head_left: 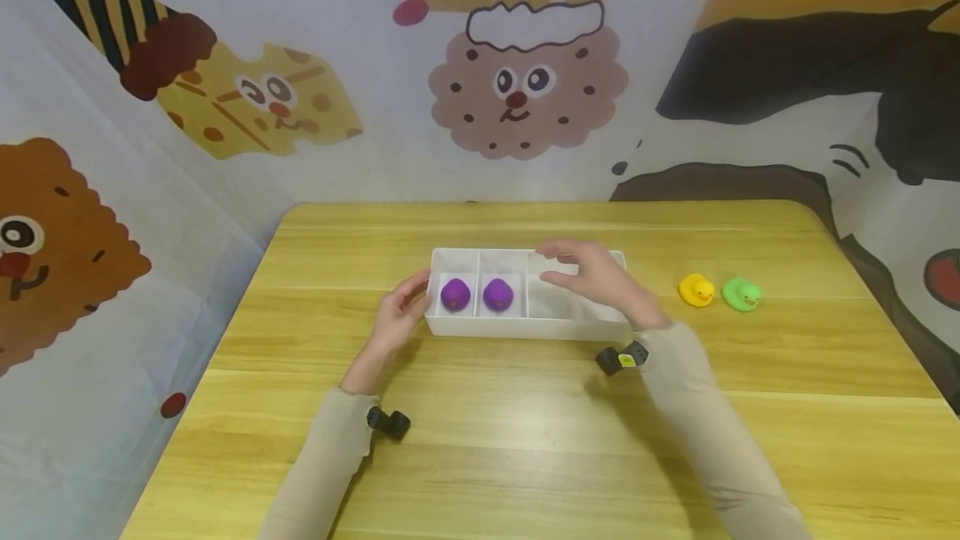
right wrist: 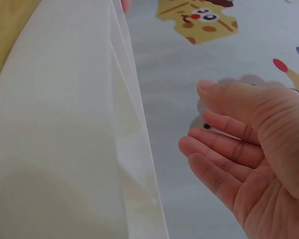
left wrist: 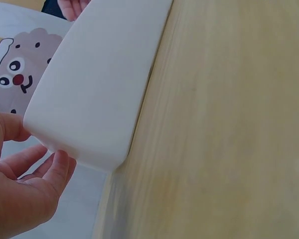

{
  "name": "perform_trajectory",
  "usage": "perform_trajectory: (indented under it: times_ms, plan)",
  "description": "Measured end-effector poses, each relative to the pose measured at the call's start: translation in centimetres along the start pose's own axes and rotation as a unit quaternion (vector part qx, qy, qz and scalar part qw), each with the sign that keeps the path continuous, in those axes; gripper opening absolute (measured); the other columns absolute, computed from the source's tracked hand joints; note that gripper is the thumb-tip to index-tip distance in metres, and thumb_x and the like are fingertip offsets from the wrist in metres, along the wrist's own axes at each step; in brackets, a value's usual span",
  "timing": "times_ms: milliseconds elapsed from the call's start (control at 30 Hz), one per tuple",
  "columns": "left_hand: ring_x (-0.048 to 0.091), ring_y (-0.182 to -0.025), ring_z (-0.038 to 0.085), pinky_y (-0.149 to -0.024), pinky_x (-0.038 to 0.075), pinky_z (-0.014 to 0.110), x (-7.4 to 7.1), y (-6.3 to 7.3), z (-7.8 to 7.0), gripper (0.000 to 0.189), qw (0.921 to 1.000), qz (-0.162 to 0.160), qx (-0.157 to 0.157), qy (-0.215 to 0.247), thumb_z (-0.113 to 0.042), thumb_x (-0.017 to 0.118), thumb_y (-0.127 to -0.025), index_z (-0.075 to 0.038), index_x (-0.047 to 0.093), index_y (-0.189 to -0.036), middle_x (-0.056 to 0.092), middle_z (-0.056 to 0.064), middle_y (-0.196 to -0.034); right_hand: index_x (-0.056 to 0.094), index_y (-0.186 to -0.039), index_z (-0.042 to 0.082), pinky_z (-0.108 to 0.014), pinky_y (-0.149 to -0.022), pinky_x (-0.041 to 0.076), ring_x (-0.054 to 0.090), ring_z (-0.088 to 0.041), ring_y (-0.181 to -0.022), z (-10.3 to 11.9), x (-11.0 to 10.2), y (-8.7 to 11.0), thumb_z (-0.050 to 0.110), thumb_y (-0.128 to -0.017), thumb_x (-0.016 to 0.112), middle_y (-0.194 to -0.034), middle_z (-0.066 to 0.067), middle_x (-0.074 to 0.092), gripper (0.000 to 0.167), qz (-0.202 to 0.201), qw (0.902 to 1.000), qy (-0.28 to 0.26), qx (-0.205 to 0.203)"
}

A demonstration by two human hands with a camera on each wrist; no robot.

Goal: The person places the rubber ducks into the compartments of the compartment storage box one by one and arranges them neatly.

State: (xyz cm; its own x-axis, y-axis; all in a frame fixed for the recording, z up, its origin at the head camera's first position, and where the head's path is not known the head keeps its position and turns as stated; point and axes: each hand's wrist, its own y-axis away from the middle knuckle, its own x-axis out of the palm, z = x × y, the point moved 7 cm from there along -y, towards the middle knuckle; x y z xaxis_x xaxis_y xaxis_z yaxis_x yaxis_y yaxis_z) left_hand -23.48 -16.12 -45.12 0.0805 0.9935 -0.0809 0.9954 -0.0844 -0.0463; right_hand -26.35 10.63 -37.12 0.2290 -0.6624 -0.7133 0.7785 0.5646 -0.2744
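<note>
A white divided box [head_left: 517,328] stands lengthwise on the table. Two small purple rounded toys [head_left: 455,295] sit inside, one in each of its two leftmost compartments. My left hand [head_left: 397,315] is at the box's left end; in the left wrist view its thumb and fingertips [left wrist: 60,159] touch the outside of the wall and corner. Over the right part of the box hovers my right hand [head_left: 600,277], its fingers loosely bent and apart from the thumb. Nothing is between them in the right wrist view. This hand hides part of the right compartments.
Right of the box, a yellow toy duck [head_left: 697,290] and a green toy duck [head_left: 742,294] stand side by side on the wooden table [head_left: 487,457]. Behind the table's far edge hangs a cloth [head_left: 390,173] printed with cartoon food.
</note>
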Motion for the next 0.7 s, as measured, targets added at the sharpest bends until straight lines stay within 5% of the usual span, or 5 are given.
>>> perform_trajectory:
  times_ms: [700]
  plan:
    - [0.043,-0.126,0.037,-0.099,0.045,0.029,0.0,0.1,0.0,0.044,0.9999,-0.012,0.004,-0.009,0.009,0.051,-0.09,0.008,0.044,-0.133,0.044,0.026,-0.136,0.057,-0.115,-0.009,-0.05,-0.093,0.048,0.058,-0.039,-0.105,-4.1,-4.8,5.1,0.001,-0.084,0.067,-0.115,-0.026,0.06,0.034,-0.061,0.9963,-0.03,0.053]
